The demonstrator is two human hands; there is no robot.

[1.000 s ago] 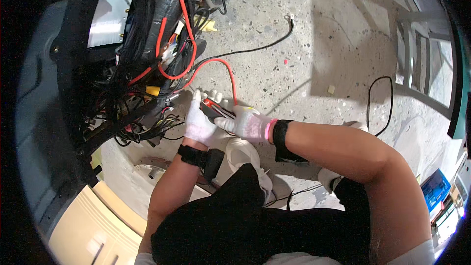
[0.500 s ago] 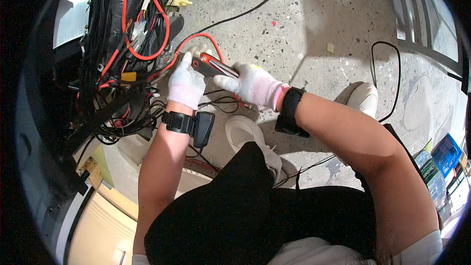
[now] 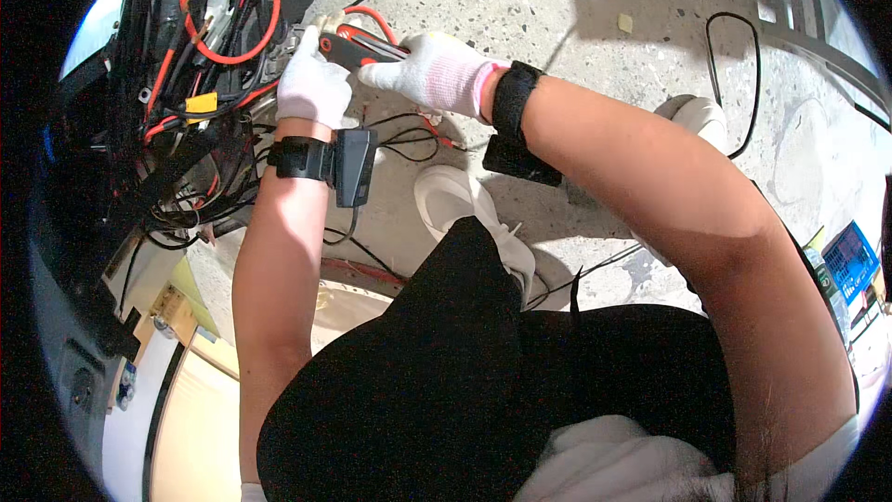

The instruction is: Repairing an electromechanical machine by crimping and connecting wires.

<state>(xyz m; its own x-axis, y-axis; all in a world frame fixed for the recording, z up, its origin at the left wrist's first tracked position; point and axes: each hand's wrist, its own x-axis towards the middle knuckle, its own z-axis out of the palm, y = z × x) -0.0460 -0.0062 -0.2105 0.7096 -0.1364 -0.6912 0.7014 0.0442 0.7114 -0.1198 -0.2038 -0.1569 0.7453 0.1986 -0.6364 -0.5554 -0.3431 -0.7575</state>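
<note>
My right hand (image 3: 435, 71), in a white and pink knit glove, is closed round the rear part of a black-and-red hand tool (image 3: 346, 52). The tool's exact kind is hard to make out. At its front end my left hand (image 3: 314, 82), gloved the same way, has its fingers closed, with thumb and fingertips together beside the tool. What lies between those fingertips is hidden. A thick red cable (image 3: 376, 19) loops out from just behind the tool. More red cable (image 3: 265, 91) runs off to the left of my left hand.
At the left, a dense wiring bundle (image 3: 218, 14) holds black and red cables, white connectors and a yellow tag (image 3: 201, 108). Black wires (image 3: 409, 135) lie on the speckled floor (image 3: 595, 84) near my shoe (image 3: 446, 200). A black cable loop (image 3: 757, 84) is at the right, below a metal frame (image 3: 818, 46).
Both hands and the tool sit higher and further left in the view, as do the wiring and floor. My right hand still grips the tool.
</note>
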